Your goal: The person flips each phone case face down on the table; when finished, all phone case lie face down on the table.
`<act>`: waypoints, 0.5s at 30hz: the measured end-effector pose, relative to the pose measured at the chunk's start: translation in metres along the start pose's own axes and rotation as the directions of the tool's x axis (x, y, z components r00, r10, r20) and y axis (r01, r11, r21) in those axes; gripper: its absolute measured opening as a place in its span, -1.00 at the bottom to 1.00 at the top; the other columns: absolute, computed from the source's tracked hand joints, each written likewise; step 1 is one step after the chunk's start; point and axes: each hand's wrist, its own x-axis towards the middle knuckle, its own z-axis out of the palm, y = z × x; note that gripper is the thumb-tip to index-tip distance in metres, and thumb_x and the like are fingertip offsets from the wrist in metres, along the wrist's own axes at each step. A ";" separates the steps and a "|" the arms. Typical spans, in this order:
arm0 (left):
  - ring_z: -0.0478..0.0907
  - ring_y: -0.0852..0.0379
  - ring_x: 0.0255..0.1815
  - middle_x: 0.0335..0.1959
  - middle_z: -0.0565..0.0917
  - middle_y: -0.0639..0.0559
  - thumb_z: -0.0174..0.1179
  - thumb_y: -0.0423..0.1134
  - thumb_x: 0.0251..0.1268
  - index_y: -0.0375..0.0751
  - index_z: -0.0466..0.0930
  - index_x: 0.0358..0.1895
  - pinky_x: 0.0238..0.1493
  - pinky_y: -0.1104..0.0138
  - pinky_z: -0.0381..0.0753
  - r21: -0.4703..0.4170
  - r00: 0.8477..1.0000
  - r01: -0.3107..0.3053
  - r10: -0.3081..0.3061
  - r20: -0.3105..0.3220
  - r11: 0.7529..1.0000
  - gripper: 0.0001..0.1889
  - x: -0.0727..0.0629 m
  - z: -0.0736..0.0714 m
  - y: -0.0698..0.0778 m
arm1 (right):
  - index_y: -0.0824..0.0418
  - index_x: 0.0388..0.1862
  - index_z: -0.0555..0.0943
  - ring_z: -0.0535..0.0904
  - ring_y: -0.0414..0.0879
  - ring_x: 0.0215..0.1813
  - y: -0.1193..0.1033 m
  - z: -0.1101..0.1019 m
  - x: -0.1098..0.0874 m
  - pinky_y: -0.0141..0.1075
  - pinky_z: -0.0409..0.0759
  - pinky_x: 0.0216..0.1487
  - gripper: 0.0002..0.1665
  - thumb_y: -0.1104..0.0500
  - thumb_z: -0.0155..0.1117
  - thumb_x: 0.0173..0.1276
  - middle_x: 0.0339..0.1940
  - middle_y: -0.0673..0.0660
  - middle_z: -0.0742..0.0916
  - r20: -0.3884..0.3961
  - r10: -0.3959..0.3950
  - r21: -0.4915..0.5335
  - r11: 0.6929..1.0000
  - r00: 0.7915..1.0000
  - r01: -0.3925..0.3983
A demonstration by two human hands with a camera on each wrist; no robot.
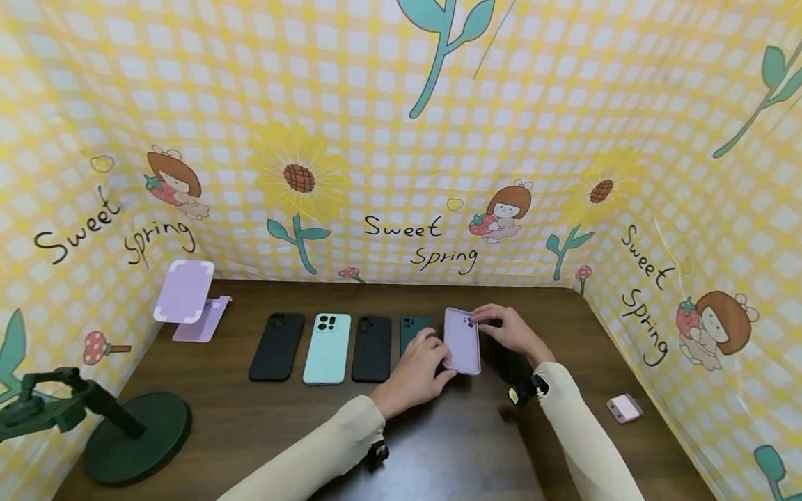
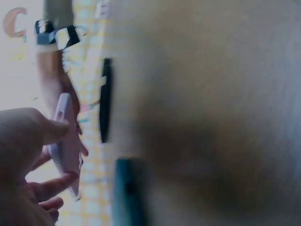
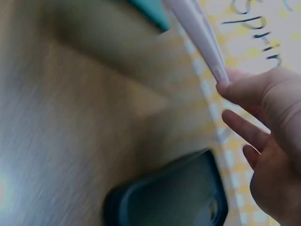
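Note:
A lavender phone case [image 1: 460, 341] is raised off the table, its hollow inner side with camera holes facing my head. My left hand [image 1: 418, 367] grips its lower left edge, thumb on one side and fingers on the other in the left wrist view. With thumb and finger my right hand [image 1: 510, 330] pinches the upper right corner; its other fingers stand off the case in the right wrist view. Behind my left hand lies a dark teal case [image 1: 415, 325], partly hidden. Beneath my right hand is a dark case [image 3: 171, 195], mostly in shadow in the head view.
Left of the hands lie a black case [image 1: 372, 348], a mint case [image 1: 327, 348] and another black case [image 1: 276, 346] in a row. A lavender stand [image 1: 184, 292] and a dark green round-based stand [image 1: 138, 438] are at left, a pink charger [image 1: 624, 408] at right.

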 end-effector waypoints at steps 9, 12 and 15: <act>0.37 -0.04 0.28 0.01 0.59 0.08 0.34 0.01 0.39 0.10 0.53 -0.25 0.26 -0.08 0.35 -0.092 0.990 -0.026 0.013 -0.142 0.995 -0.81 -0.025 -0.059 -0.008 | 0.44 0.29 0.58 0.68 -0.23 0.16 -0.046 0.007 0.025 -0.41 0.65 0.14 -0.57 0.36 0.25 0.49 0.34 0.45 0.59 -0.011 -0.058 0.444 0.894 0.998 0.057; 0.40 0.01 0.26 -0.05 0.61 0.16 0.39 -0.01 0.35 0.11 0.53 -0.27 0.24 -0.06 0.38 -0.096 0.979 -0.043 0.023 -0.203 0.994 -0.80 -0.034 -0.071 -0.017 | 0.43 0.33 0.55 0.71 -0.26 0.13 -0.063 0.011 0.034 -0.28 0.69 0.16 -0.54 0.34 0.24 0.50 0.40 0.42 0.55 0.014 -0.039 0.523 0.852 0.999 0.026; 0.44 0.02 0.29 -0.10 0.65 0.18 0.42 -0.03 0.31 0.10 0.54 -0.28 0.27 -0.07 0.39 -0.122 0.970 -0.052 0.021 -0.240 0.991 -0.80 -0.042 -0.078 -0.026 | 0.41 0.36 0.54 0.73 -0.26 0.09 -0.076 0.013 0.042 -0.15 0.70 0.16 -0.53 0.32 0.23 0.51 0.43 0.33 0.55 0.027 -0.034 0.561 0.828 0.999 0.013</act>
